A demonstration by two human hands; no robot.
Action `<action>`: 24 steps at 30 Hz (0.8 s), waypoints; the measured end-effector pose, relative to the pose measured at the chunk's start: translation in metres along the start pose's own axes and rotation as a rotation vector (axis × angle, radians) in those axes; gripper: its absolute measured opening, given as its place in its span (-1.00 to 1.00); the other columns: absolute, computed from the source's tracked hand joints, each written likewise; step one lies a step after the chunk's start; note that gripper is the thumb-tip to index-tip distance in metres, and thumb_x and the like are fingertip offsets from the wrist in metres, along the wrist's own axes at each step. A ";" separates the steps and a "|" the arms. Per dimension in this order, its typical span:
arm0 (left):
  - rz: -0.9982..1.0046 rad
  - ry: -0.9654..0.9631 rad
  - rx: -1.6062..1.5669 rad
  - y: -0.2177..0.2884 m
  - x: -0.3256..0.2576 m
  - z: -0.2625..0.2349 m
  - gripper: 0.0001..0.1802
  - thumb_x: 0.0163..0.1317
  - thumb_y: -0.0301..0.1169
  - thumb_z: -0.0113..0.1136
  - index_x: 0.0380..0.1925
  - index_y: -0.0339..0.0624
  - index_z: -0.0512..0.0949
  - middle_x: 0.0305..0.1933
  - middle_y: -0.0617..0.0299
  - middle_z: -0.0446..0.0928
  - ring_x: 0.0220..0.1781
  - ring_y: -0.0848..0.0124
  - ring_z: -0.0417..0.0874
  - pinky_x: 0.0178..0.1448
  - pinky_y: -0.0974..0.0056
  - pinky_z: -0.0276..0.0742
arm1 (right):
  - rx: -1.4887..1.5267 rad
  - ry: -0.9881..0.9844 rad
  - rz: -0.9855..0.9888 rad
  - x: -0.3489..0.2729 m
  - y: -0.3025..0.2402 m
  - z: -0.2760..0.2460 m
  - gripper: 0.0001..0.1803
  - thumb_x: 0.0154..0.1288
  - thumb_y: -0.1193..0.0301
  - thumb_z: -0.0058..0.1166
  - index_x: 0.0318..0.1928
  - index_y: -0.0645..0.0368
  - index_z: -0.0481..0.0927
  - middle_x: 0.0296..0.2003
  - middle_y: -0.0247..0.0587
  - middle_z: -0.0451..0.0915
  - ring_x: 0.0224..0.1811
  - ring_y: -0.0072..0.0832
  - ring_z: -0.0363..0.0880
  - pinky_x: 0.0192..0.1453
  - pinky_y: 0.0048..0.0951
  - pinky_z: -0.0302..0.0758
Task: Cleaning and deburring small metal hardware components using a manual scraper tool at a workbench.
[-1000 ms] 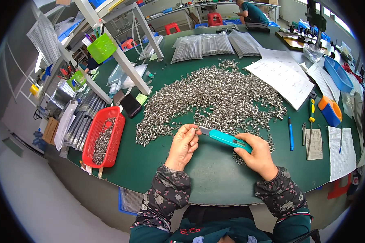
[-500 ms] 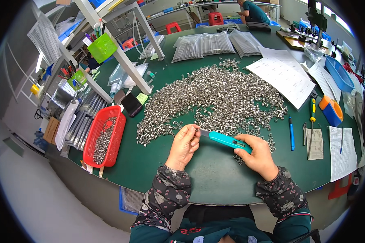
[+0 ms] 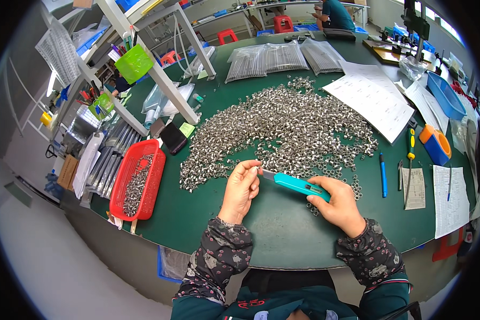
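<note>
You are pinching one small silvery metal ring (image 3: 259,169) between the fingertips of your left hand (image 3: 241,189), just above the green round table (image 3: 282,234). Your right hand (image 3: 340,205) is closed around the teal plastic-handled knife (image 3: 296,185), bringing its blade tip right up to the ring, apparently trimming it. The big heap of loose silvery rings (image 3: 282,125) is lying just beyond. The next move likely calls for a steady blade, then putting the ring aside, perhaps in the red plastic basket (image 3: 144,160).
</note>
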State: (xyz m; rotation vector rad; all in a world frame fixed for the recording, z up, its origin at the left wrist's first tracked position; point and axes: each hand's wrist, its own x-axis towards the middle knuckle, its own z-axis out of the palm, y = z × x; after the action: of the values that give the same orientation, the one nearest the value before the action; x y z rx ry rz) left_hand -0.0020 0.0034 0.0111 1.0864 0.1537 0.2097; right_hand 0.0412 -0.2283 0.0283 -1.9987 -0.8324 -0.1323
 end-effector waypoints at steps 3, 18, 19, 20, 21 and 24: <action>0.006 0.012 0.015 0.000 0.001 -0.001 -0.85 0.29 -0.46 0.00 -0.16 -0.22 0.43 -0.33 0.31 0.43 -0.57 0.70 0.27 -0.66 0.61 0.12 | 0.000 0.001 0.003 0.001 0.000 0.000 -0.68 0.00 0.35 0.18 -0.17 0.12 0.55 -0.38 -0.13 0.58 -0.35 -0.19 0.55 -0.28 -0.28 0.46; -0.181 0.006 -0.249 0.001 0.001 -0.005 -0.86 0.31 -0.39 -0.02 -0.26 -0.22 0.46 -0.46 0.33 0.39 -0.67 0.69 0.17 -0.69 0.60 0.01 | -0.006 -0.009 -0.004 0.000 0.002 0.000 -0.67 0.00 0.36 0.19 -0.16 0.13 0.55 -0.36 -0.11 0.59 -0.32 -0.18 0.56 -0.24 -0.27 0.47; -0.193 0.005 -0.260 0.000 0.001 -0.006 -0.86 0.31 -0.39 -0.03 -0.26 -0.22 0.46 -0.46 0.32 0.39 -0.67 0.69 0.17 -0.69 0.60 0.01 | -0.006 -0.014 -0.011 0.000 0.001 0.001 -0.67 0.00 0.36 0.19 -0.16 0.13 0.55 -0.36 -0.11 0.59 -0.31 -0.17 0.55 -0.24 -0.26 0.47; -0.204 0.004 -0.271 0.000 0.001 -0.007 -0.86 0.31 -0.39 -0.03 -0.26 -0.21 0.46 -0.46 0.32 0.40 -0.67 0.69 0.17 -0.70 0.60 0.01 | -0.006 -0.015 -0.011 0.000 0.001 0.000 -0.67 0.00 0.36 0.19 -0.16 0.13 0.55 -0.36 -0.11 0.59 -0.31 -0.17 0.55 -0.24 -0.26 0.47; -0.204 0.005 -0.270 0.000 0.001 -0.007 -0.86 0.31 -0.39 -0.03 -0.26 -0.21 0.46 -0.46 0.32 0.40 -0.67 0.69 0.17 -0.70 0.60 0.01 | -0.002 -0.023 -0.014 0.000 0.000 0.000 -0.67 0.00 0.36 0.19 -0.16 0.13 0.56 -0.36 -0.11 0.59 -0.31 -0.17 0.56 -0.24 -0.28 0.48; -0.179 -0.039 -0.244 0.003 -0.001 -0.002 -0.86 0.31 -0.40 -0.04 -0.26 -0.23 0.46 -0.45 0.31 0.40 -0.66 0.70 0.18 -0.69 0.61 0.02 | 0.050 -0.009 0.013 0.001 0.001 -0.003 -0.66 -0.01 0.37 0.20 -0.16 0.14 0.56 -0.35 -0.10 0.59 -0.32 -0.18 0.57 -0.25 -0.31 0.49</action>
State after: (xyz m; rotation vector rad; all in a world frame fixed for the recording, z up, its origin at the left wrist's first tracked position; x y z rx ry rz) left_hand -0.0038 0.0064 0.0130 0.8279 0.1850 0.0443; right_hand 0.0435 -0.2303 0.0297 -1.9585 -0.8206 -0.0942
